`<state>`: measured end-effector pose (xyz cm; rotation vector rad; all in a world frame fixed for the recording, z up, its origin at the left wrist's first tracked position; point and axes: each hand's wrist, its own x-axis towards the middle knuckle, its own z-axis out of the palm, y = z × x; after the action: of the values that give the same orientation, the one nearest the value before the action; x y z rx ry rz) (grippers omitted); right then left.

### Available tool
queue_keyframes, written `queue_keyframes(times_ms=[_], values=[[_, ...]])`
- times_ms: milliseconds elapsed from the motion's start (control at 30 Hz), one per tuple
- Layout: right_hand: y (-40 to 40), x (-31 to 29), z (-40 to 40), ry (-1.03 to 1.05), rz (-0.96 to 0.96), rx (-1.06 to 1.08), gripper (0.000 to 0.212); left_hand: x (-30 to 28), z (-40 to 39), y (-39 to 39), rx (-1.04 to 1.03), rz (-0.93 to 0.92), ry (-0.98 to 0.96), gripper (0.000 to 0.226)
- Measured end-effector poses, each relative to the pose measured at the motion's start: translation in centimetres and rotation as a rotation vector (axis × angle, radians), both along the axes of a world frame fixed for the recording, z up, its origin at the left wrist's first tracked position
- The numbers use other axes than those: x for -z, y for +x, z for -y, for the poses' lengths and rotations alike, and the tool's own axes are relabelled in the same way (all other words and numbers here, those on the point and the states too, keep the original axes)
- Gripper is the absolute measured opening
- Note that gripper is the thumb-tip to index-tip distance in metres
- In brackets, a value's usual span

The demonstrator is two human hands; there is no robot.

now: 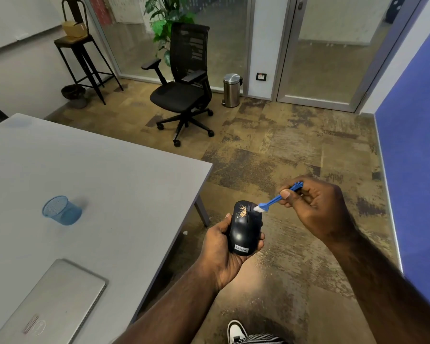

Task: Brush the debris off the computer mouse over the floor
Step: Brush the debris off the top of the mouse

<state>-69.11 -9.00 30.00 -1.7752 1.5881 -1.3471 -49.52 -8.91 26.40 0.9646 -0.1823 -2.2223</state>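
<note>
Carpeted floor (271, 150) lay beneath the mouse (245, 228), which my left hand (221, 252) cupped just clear of the table (124, 175); my right hand (315, 207) pinched the brush (274, 199), bristles beside the crumbs (243, 211), sweeping barely begun; next, a stroke across them

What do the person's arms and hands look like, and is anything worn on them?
Both forearms are bare, with no sleeves in view. The left hand and the right hand wear no gloves, and I see no rings, watch or bracelet on them.
</note>
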Motion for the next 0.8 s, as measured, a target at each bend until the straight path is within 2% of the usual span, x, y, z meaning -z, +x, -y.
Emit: queue_keyframes(times_ms=[133,300,467,600,733,800], values=[[0.15,0.04,0.02,-0.035,-0.014,0.048,0.021,0.04,0.05,-0.11,0.015,0.000,-0.002,0.058],[0.62,-0.10,-0.65,-0.016,0.016,-0.037,0.014,0.14,0.15,0.01,0.011,0.009,-0.003,0.059],[0.52,0.39,-0.11,-0.016,0.013,0.083,0.017,0.03,0.16,0.03,0.014,0.001,-0.015,0.058],[0.49,0.39,-0.33,-0.005,0.027,0.026,0.017,-0.01,0.28,0.01,0.011,0.004,-0.020,0.058],[0.29,0.47,0.04,-0.027,0.045,0.087,0.016,0.18,0.24,-0.09,0.018,-0.013,-0.012,0.057],[0.41,0.44,-0.11,-0.020,0.031,0.022,0.012,0.16,0.28,-0.12,0.019,-0.021,-0.019,0.058]])
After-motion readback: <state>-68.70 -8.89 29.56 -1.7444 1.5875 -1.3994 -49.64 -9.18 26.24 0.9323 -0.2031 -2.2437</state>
